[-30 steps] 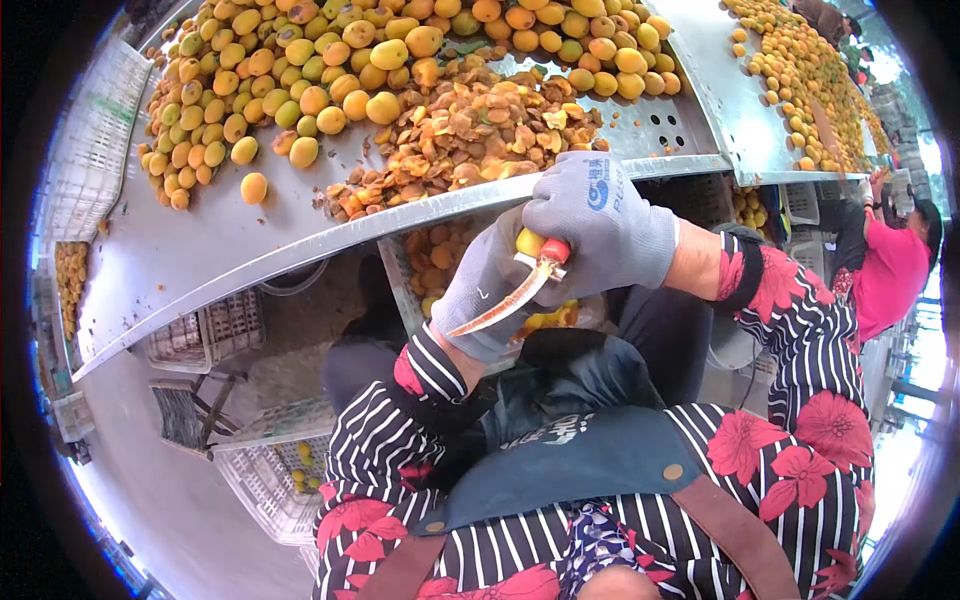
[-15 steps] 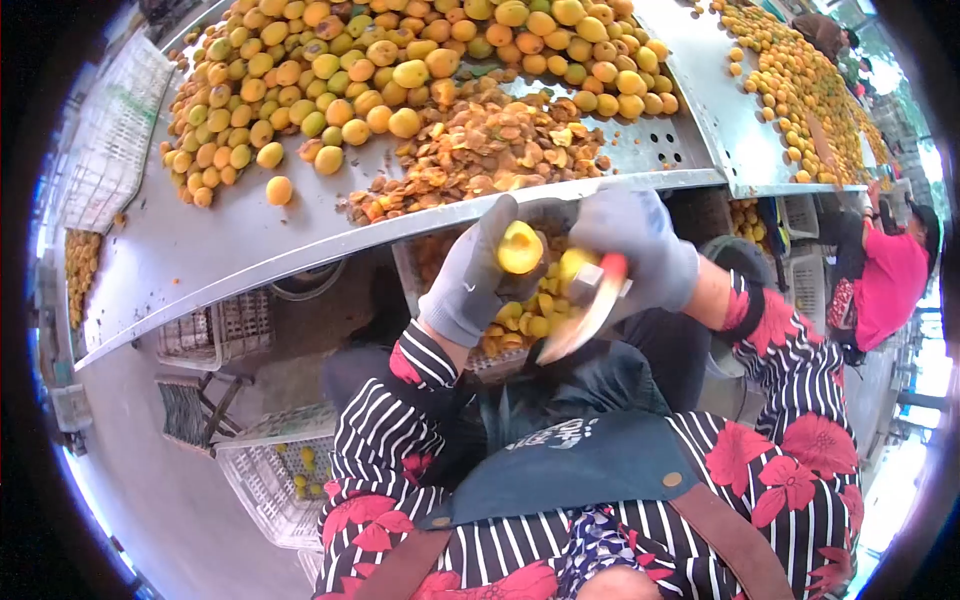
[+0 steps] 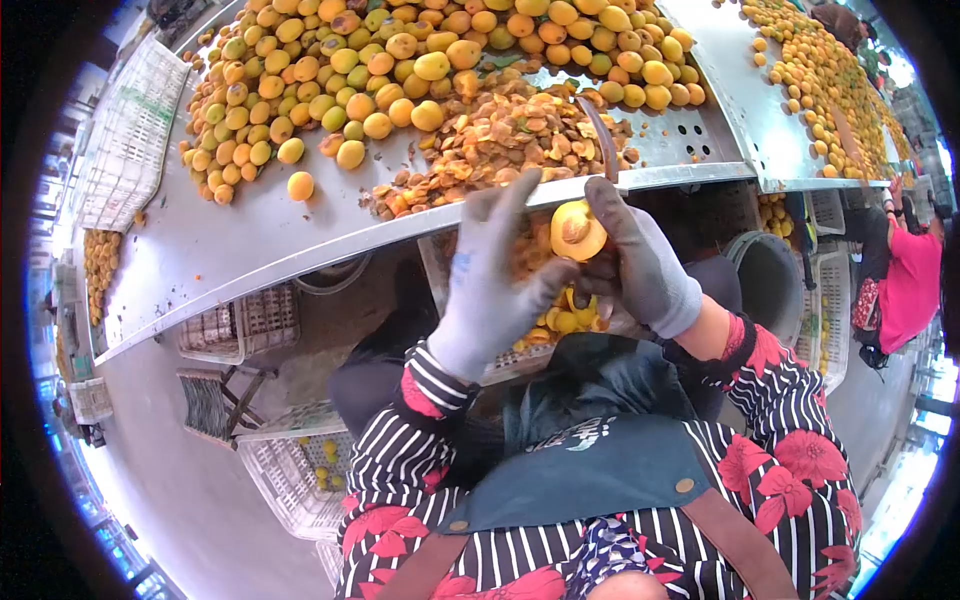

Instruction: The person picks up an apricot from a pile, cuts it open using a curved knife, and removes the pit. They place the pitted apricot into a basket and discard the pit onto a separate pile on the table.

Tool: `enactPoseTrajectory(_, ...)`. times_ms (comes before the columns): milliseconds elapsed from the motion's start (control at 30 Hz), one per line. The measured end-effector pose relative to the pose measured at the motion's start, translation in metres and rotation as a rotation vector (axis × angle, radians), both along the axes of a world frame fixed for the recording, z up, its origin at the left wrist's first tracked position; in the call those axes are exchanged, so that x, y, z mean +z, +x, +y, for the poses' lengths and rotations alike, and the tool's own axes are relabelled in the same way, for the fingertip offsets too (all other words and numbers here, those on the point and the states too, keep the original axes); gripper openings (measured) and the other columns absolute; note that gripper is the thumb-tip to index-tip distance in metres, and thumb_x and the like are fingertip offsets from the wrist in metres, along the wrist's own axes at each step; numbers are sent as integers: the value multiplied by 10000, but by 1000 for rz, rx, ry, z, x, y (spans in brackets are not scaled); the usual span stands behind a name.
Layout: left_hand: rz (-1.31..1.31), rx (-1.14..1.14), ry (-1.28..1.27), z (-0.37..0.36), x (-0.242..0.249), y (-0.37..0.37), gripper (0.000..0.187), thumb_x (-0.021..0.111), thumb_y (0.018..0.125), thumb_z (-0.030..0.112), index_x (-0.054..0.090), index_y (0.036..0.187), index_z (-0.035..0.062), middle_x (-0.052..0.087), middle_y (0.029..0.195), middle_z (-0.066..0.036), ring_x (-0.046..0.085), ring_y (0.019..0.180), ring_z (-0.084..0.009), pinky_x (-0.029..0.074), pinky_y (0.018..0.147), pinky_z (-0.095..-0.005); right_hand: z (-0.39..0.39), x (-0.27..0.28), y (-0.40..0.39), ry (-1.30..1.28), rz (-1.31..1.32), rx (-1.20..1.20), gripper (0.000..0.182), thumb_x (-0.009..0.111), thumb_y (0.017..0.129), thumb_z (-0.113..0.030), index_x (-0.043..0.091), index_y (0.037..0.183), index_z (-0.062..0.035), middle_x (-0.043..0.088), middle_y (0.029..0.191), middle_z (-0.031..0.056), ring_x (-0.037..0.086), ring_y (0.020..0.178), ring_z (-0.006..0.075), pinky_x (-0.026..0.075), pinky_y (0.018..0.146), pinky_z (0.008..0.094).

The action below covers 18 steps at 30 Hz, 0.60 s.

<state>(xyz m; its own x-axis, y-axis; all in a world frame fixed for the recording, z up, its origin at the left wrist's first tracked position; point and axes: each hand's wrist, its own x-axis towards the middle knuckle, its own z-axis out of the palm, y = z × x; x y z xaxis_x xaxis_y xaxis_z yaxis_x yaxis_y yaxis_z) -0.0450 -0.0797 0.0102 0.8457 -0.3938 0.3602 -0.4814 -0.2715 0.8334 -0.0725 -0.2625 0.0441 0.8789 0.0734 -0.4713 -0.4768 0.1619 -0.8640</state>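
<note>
My left hand, in a grey work glove, has its fingers apart, with nothing visible in it. Its thumb lies close below a halved apricot, cut face toward me and the brown stone still in the flesh. My gloved right hand grips this half between thumb and fingers. A knife with a curved blade sticks up from the right hand past the table edge; its handle is hidden. Below both hands, a crate holds yellow apricot halves, partly covered by the hands.
Whole apricots are heaped on the metal table, with a pile of brown scraps nearer its edge. A grey bucket stands at right. White crates and a folding stool are at left. A person in pink sits far right.
The apricot half in my left hand is gone from it, and its fingers have spread. My right hand has turned, so the knife blade points up instead of down, and the half with the stone shows.
</note>
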Motion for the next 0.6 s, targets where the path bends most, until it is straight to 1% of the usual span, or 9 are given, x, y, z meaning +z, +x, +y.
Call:
enactPoseTrajectory(100,86,-37,-103,-14,-12,-2,614,737,852,278,502,1378,64,504,1183,-202,531,1108,-362,444,957,-408,13,-11,-1,-18,-115,-15,649,417,997,-636,621,976,-20,589,725,9,554,542,76,441,452,218)
enactPoseTrajectory(133,47,32,-143,-18,-14,-3,544,650,939,438,554,1288,32,513,1108,-162,542,1044,-298,437,929,-376,13,-10,-1,51,-94,-18,603,461,1004,-592,613,1007,-8,612,778,16,578,602,73,469,509,226)
enactPoseTrajectory(167,46,31,-139,-17,-15,-2,544,650,939,438,554,1288,32,513,1108,-162,542,1044,-298,437,929,-376,15,-11,0,55,-95,-19,603,461,1004,-592,613,1007,-8,612,778,16,578,602,73,469,509,226)
enactPoseTrajectory(300,-129,187,-35,-18,-20,2,413,628,973,353,562,1225,32,554,1027,-136,569,941,-275,471,863,-370,17,-10,6,-199,-66,-2,439,570,1005,-460,634,1049,-28,605,777,-2,555,684,54,476,591,233)
enactPoseTrajectory(367,99,160,-175,-18,-23,5,336,625,954,163,527,1240,15,578,1110,-173,599,1005,-293,486,877,-374,14,-20,13,-495,-463,-105,359,624,992,-391,649,1058,-40,594,774,-11,544,705,59,478,639,240)
enactPoseTrajectory(400,343,142,-453,-21,-23,5,344,606,1007,248,525,1265,35,597,990,-28,537,817,-90,480,722,-219,8,-15,20,-389,-405,-147,280,667,974,-321,661,1067,-57,585,758,-9,528,711,54,470,660,237)
enactPoseTrajectory(433,543,140,-632,-22,-21,9,335,605,994,186,515,1285,47,580,997,0,509,764,-40,451,660,-183,2,-17,30,-311,-416,-204,242,641,990,-290,653,1035,-52,561,723,1,521,674,65,469,648,236)
enactPoseTrajectory(533,614,275,-545,-27,14,20,332,589,969,118,524,1289,60,555,958,19,483,708,-29,421,610,-175,-11,11,53,-17,-450,-224,281,556,1033,-317,591,906,-69,474,689,-30,445,560,73,441,556,246)
enactPoseTrajectory(600,793,-64,-673,-21,-2,29,369,576,941,78,517,1305,67,540,938,30,467,696,-18,392,579,-166,-11,26,65,249,-520,-212,389,504,1040,-411,454,769,-135,326,606,-43,342,490,89,398,504,273)
